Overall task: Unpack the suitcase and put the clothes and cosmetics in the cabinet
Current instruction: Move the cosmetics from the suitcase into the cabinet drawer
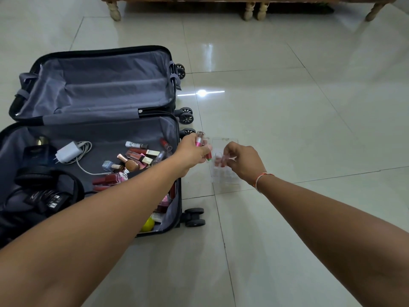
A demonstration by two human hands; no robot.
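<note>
My suitcase [93,134] lies open on the floor [287,129], over on the left. The far half shows only its grey lining. The near half has a white charger [68,152], some black things I cannot make out, and a pile of little makeup bottles and tubes [132,158] near its right edge. I see no clothes in it.

My left hand [192,151] is just past the right edge of the suitcase. Its fingers are curled around a few small makeup tubes [199,140], pink and red ones.

Just beside it, my right hand [243,162] pinches one small tube [218,160] and holds it over a clear plastic box [225,171] that sits on the floor, right next to the suitcase.

I think I am at the makeup step now, moving the little tubes into the clear box. Next I would need to drop this tube into a slot, standing up, then pass over the ones from my left hand. After that I go back for the rest of the pile. The cabinet is not in sight.
</note>
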